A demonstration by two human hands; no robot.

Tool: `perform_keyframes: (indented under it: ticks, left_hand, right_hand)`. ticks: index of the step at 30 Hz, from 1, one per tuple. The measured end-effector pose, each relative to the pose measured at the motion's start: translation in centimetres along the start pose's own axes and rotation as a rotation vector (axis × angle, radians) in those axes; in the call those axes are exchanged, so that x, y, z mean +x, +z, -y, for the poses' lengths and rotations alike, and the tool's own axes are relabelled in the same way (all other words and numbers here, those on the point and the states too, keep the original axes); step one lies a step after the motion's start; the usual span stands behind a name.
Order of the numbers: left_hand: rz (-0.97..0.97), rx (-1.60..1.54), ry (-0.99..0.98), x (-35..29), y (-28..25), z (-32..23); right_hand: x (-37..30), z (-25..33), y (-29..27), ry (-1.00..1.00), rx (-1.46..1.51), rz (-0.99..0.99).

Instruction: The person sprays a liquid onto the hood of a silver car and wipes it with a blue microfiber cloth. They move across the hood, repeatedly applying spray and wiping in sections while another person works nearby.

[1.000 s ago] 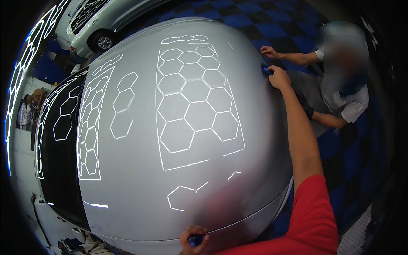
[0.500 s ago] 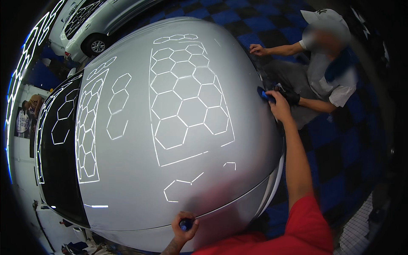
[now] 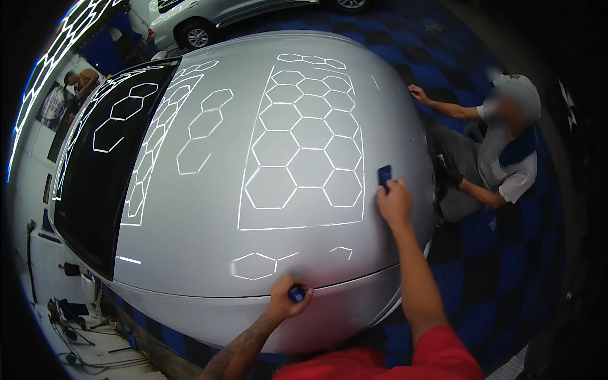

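A silver car hood [image 3: 190,266] spreads below me, reflecting bright hexagonal lights. My right hand [image 3: 397,202] grips a dark blue applicator block [image 3: 384,176], held at the hood's surface just right of the large hexagon reflection. Fingers of my left hand [image 3: 286,303] wrap round a small dark blue bottle [image 3: 296,293], whose end faces up. That hand hovers by the seam along the hood's near side; whether it touches the paint I cannot tell.
A co-worker [image 3: 506,145] in a cap sits at the car's front, one hand by the hood edge. The dark windshield [image 3: 95,196] lies left. Another silver vehicle [image 3: 240,19] stands at the back. Cables and tools [image 3: 69,316] lie at lower left on blue-black floor tiles [image 3: 506,272].
My right hand has moved with the applicator from the hood's front edge inward and nearer to me. My left hand still holds the bottle. The whole view has turned somewhat.
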State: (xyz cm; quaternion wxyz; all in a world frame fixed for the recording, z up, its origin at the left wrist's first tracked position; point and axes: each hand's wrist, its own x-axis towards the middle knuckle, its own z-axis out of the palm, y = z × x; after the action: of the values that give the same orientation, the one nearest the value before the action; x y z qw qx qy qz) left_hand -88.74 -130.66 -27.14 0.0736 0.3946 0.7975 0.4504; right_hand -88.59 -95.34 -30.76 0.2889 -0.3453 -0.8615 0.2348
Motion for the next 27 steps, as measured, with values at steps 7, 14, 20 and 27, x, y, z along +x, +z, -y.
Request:
perform_keyframes:
  ticks: [7, 14, 20, 27]
  left_hand:
    - [-0.162, -0.061, -0.008, 0.5, 0.9, 0.5]
    - [-0.162, -0.171, 0.038, 0.5, 1.1, 1.0]
    - [-0.063, -0.271, 0.042, 0.6, 0.8, 0.9]
    - [-0.023, -0.315, 0.025, 0.5, 0.0, 0.8]
  right_hand:
    - [-3.8, 18.2, 6.7, -0.484, 0.071, 0.296]
    - [-3.4, 25.8, 9.5, -0.866, 0.062, 0.528]
    - [6.1, 25.0, 11.5, -0.754, 0.016, 0.546]
    - [22.9, 25.9, 16.7, -0.523, -0.076, 0.490]
